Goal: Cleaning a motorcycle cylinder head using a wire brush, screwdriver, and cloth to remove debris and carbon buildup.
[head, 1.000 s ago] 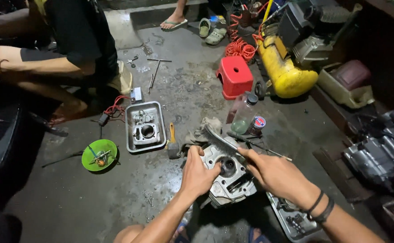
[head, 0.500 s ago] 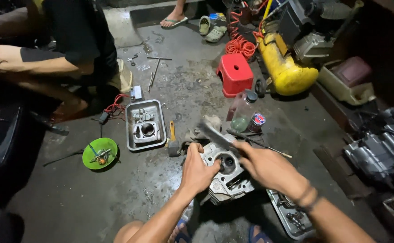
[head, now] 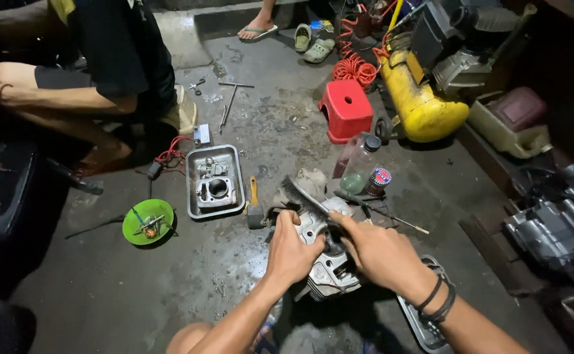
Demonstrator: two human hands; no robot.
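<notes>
my left hand (head: 291,252) stays clamped on the metal engine block (head: 329,265). my right hand (head: 375,252), fingers tight on the wire brush (head: 303,196), has slid closer, so i am scrubbing.

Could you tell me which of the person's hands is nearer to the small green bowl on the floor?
Left. The left hand grips the grey metal engine cylinder, right of the small green bowl; the right hand is farther right, holding a wire brush.
</notes>
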